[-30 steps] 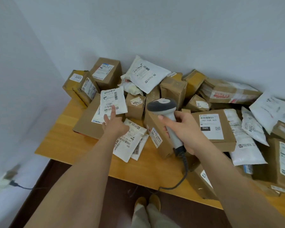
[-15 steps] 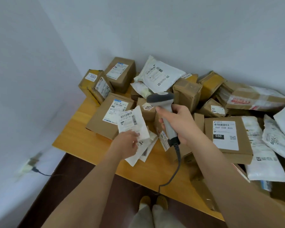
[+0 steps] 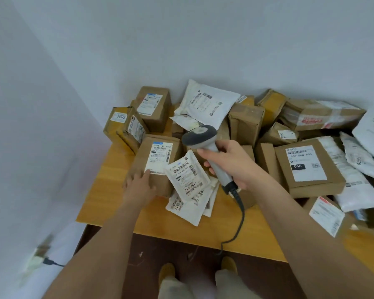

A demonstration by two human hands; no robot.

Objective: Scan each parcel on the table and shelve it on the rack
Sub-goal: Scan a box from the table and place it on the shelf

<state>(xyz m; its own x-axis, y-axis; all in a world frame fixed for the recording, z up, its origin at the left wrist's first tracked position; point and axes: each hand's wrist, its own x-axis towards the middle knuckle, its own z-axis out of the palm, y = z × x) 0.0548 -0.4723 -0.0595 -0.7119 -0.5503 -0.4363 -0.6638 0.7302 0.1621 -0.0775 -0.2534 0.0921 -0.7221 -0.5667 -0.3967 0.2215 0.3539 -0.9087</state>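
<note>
Head view: right hand (image 3: 229,160) grips scanner (image 3: 205,145), left hand (image 3: 139,186) touches box (image 3: 158,162).

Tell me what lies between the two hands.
In the head view, a white mailer lies tilted between the left hand and the right hand, leaning on the brown box.

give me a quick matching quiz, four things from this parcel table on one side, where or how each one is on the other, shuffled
Things:
1. scanner
2. 3003 box
3. 060 box
4. left hand

Places or states:
A. far left corner of the table
B. right of the scanner, label up
C. gripped in the right hand
D. fingers straight, on a brown box

Pairs: 1-C, 2-A, 3-B, 4-D
</note>
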